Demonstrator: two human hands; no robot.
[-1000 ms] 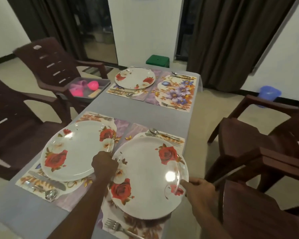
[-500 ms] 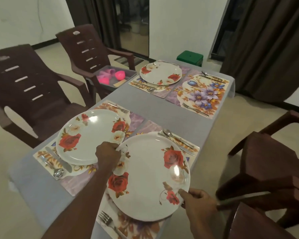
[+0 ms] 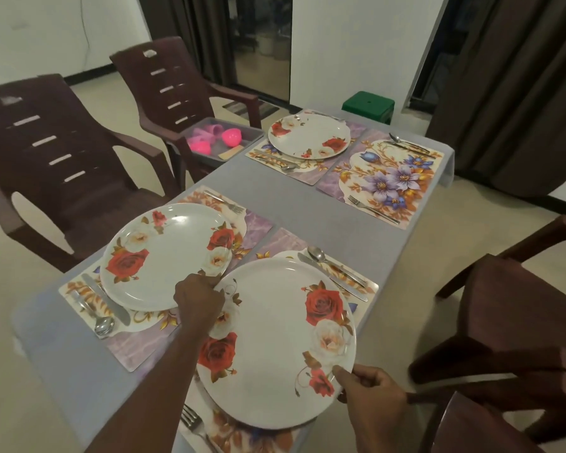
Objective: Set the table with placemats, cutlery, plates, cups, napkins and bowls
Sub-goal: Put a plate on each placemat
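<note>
Plate [image 3: 275, 341], rose-patterned, near right of the table, held over its placemat [image 3: 285, 238]; whether it already rests there cannot be told. Left hand [image 3: 198, 299] grips the plate's far-left rim with fingers curled over the edge. Right hand [image 3: 370, 390] pinches the near-right rim, thumb on top. The plate looks stiff, glossy and probably light; its smooth surface could slip, so opposite points on the rim seem the sound places to take hold, and a drop might chip it. A knife and spoon [image 3: 334, 273] lie on the mat just beyond the plate on the right; a fork [image 3: 193, 423] shows at its near-left edge. A second plate [image 3: 164, 256] sits on the near-left mat, just beside the held one, and a third plate [image 3: 307, 135] on the far-left mat. The far-right placemat [image 3: 386, 178] has cutlery but no plate. The table [image 3: 291, 204] wears a grey cloth. Dark plastic chairs [image 3: 62, 152] surround it; one carries a tray of pink cups [image 3: 216, 140]. Dark curtains hang behind, beside a green stool [image 3: 368, 106].
</note>
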